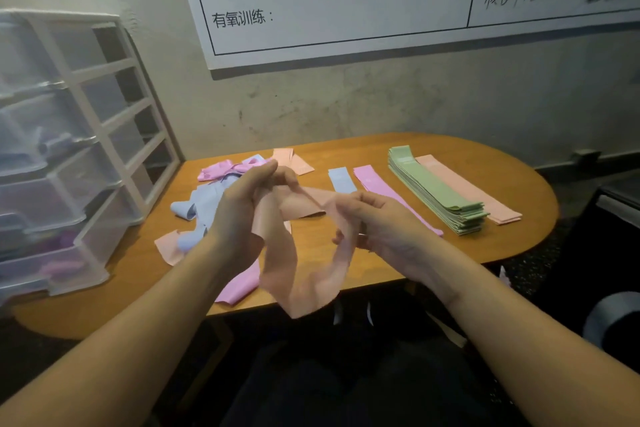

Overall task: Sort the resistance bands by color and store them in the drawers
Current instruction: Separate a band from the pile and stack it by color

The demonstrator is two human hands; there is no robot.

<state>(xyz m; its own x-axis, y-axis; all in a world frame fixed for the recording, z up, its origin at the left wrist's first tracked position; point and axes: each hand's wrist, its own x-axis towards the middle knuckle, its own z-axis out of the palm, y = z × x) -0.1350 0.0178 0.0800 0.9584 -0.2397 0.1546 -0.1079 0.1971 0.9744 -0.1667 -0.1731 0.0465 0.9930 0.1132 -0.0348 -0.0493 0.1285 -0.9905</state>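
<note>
A salmon resistance band [304,274] hangs in a twisted loop above the table's front edge. My left hand [242,215] pinches its upper left part and my right hand [377,222] grips its right side. Behind my left hand lies a loose heap of blue bands [197,208], pink bands [218,170] and salmon bands [168,248]. On the right, flat and side by side, lie a blue band [341,178], a pink band [372,182], a tall green stack [433,191] and a salmon pile [478,194]. The clear plastic drawer unit [69,156] stands at the left.
The oval wooden table [512,166] stands against a wall with a whiteboard [346,3] above it. The drawer unit's lower drawers hold purple and blue shapes. A pink band [239,284] hangs over the front edge. A dark object [616,218] stands at the right.
</note>
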